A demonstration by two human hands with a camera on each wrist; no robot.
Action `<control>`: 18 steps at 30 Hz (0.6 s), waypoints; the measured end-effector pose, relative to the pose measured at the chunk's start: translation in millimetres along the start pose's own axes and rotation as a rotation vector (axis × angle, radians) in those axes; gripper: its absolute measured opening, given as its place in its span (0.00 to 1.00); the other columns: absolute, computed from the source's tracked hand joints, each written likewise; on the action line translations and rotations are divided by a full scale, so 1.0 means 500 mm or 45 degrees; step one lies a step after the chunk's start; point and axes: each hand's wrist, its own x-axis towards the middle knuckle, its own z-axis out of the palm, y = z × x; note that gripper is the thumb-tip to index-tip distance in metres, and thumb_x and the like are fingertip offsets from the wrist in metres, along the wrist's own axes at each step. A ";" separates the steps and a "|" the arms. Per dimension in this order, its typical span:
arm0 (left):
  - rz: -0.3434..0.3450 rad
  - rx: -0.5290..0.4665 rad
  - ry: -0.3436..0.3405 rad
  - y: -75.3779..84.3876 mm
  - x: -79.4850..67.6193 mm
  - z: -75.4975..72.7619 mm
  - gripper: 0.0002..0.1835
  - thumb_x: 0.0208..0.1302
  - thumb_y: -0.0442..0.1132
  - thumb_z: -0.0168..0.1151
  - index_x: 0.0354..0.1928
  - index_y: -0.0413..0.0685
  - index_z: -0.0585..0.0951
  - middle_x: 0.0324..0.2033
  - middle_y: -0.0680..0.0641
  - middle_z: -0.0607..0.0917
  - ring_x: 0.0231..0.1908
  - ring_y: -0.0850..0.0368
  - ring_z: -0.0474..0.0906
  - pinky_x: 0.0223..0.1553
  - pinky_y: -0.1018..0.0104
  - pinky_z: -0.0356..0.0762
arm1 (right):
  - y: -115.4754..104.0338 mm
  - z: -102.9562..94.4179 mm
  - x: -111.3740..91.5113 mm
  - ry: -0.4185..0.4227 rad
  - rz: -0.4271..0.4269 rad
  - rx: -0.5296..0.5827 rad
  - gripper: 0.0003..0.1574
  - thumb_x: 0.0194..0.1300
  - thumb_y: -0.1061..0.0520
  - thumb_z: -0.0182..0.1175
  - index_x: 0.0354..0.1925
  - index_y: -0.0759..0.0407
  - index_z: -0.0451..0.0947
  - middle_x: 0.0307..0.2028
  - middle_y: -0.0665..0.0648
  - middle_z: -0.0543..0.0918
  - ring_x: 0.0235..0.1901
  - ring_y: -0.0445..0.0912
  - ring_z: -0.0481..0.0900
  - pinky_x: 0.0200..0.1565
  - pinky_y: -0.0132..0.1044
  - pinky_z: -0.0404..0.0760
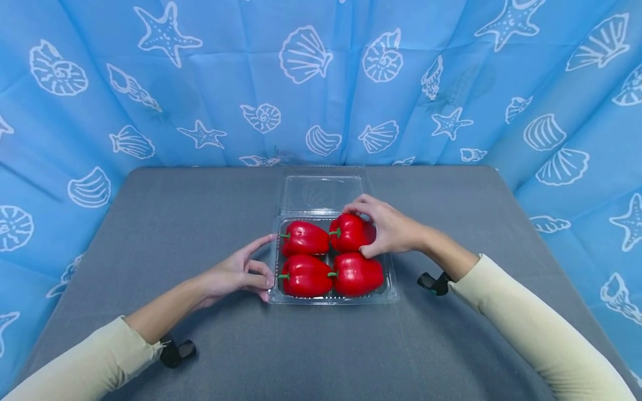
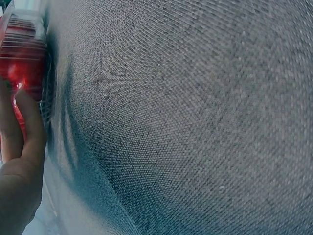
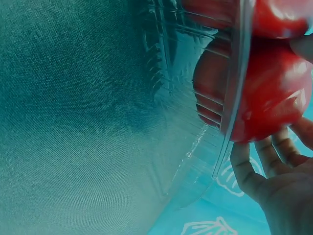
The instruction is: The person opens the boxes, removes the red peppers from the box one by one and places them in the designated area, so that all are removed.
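Note:
Red bell peppers with green stems lie in a clear plastic clamshell box (image 1: pixel 333 299), two in the back row and two in front. My right hand (image 1: pixel 388 225) grips the back right bell pepper (image 1: pixel 347 234), thumb on its near side and fingers round its far side. In the right wrist view that bell pepper (image 3: pixel 274 93) sits partly within the box wall. My left hand (image 1: pixel 241 273) rests against the box's left side, fingers spread along the edge. Beside it are the back left bell pepper (image 1: pixel 306 238) and the front left bell pepper (image 1: pixel 307 275). The front right bell pepper (image 1: pixel 358 274) lies below my right thumb.
The box's clear lid (image 1: pixel 323 192) lies folded back behind it on the grey cloth-covered table (image 1: pixel 200 200). A blue curtain (image 1: pixel 321 100) with white shells and starfish hangs behind the table and along its sides. Dark wrist-worn devices show on both forearms.

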 end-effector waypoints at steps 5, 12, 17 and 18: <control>-0.001 -0.010 0.006 0.001 -0.001 0.001 0.50 0.65 0.31 0.63 0.79 0.62 0.44 0.38 0.42 0.84 0.34 0.49 0.85 0.49 0.53 0.82 | -0.003 0.001 -0.003 0.039 0.022 0.024 0.48 0.42 0.59 0.77 0.62 0.58 0.70 0.55 0.54 0.72 0.53 0.50 0.73 0.43 0.41 0.85; -0.008 -0.026 0.004 0.001 -0.002 0.003 0.50 0.65 0.31 0.63 0.79 0.62 0.43 0.39 0.43 0.84 0.34 0.50 0.85 0.51 0.52 0.81 | 0.000 0.004 -0.004 0.102 0.011 0.088 0.48 0.42 0.60 0.76 0.63 0.59 0.69 0.57 0.56 0.72 0.55 0.52 0.73 0.45 0.48 0.84; -0.002 -0.024 0.004 0.000 -0.003 0.004 0.49 0.66 0.31 0.62 0.79 0.62 0.44 0.39 0.43 0.85 0.34 0.50 0.85 0.51 0.53 0.81 | -0.004 -0.007 -0.005 0.150 -0.037 0.046 0.47 0.43 0.59 0.76 0.63 0.59 0.70 0.57 0.56 0.72 0.54 0.52 0.73 0.46 0.46 0.84; -0.001 -0.024 0.005 0.000 -0.003 0.004 0.49 0.66 0.31 0.62 0.79 0.62 0.44 0.39 0.43 0.85 0.34 0.50 0.85 0.51 0.53 0.81 | -0.005 -0.012 -0.005 0.161 -0.043 0.037 0.47 0.43 0.59 0.76 0.63 0.59 0.70 0.57 0.56 0.72 0.54 0.52 0.73 0.46 0.46 0.84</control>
